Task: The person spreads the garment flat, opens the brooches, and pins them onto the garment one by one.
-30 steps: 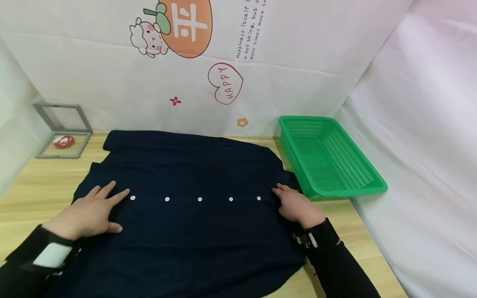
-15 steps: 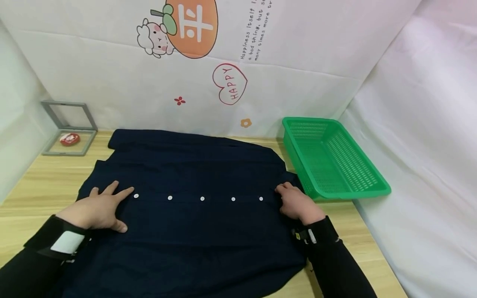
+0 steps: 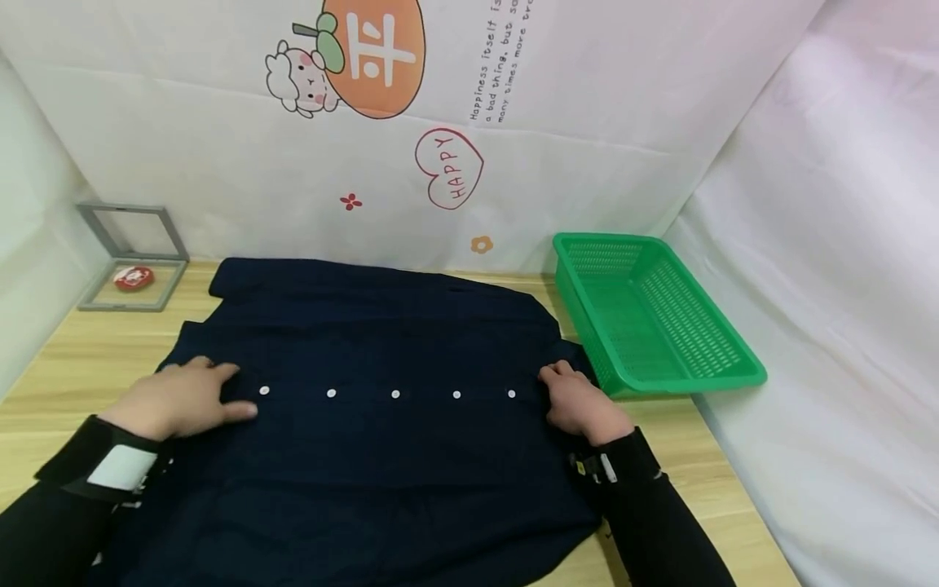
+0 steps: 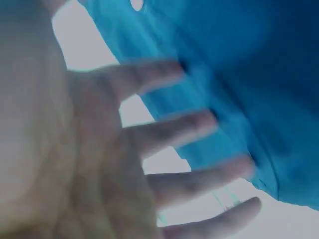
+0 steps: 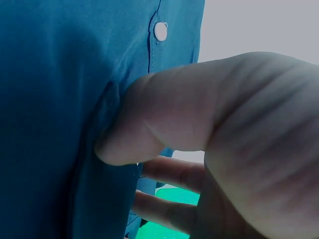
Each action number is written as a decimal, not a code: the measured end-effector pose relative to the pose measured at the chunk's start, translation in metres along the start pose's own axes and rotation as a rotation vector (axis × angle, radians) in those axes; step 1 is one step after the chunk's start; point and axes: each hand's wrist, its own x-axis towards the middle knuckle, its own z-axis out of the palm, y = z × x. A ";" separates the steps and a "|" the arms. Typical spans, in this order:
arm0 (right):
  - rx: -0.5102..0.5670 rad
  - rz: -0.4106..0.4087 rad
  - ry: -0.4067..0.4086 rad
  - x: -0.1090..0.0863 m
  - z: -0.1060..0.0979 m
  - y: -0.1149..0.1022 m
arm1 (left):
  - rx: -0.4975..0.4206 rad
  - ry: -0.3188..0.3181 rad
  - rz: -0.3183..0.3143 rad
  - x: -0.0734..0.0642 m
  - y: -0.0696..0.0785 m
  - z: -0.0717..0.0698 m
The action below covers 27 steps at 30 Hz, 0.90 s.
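Note:
A dark navy button-up shirt (image 3: 367, 456) lies spread on the wooden table, a row of several white buttons (image 3: 395, 394) running across it. In the head view my left hand (image 3: 179, 399) is over the shirt's left part, thumb near the leftmost button. Its fingers look straight and spread in the left wrist view, fingertips at the fabric, which appears blue there. My right hand (image 3: 583, 401) pinches the shirt at its right end, beside the basket. In the right wrist view the thumb (image 5: 134, 124) presses on a fold of cloth, with other fingers partly hidden behind it.
A green plastic basket (image 3: 616, 383) stands at the right, close to the shirt's edge. At the back left, an open grey-framed clear case (image 3: 176, 281) holds a small red-and-white item (image 3: 134, 278). White printed sheets rise behind the table.
My left hand has lifted slightly and turned, its fingers drawing closer together and its thumb moving up toward the leftmost button. The right hand's fingers have curled in on the shirt.

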 end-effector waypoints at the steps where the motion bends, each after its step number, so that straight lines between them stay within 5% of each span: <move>1: -0.002 0.000 -0.002 0.000 0.001 0.000 | 0.009 0.037 0.001 0.003 -0.005 -0.003; 5: -0.014 0.003 0.005 0.000 0.003 0.001 | 0.001 0.156 -0.024 0.023 -0.025 -0.016; 12: -0.049 -0.006 0.020 0.001 0.003 -0.001 | -0.094 0.190 -0.068 0.069 -0.052 -0.027; 19: -0.054 0.001 0.012 0.001 0.005 -0.004 | -0.220 0.242 -0.017 0.103 -0.056 -0.026; 27: -0.063 0.006 0.031 0.000 0.005 -0.005 | -0.217 0.271 0.032 0.117 -0.055 -0.034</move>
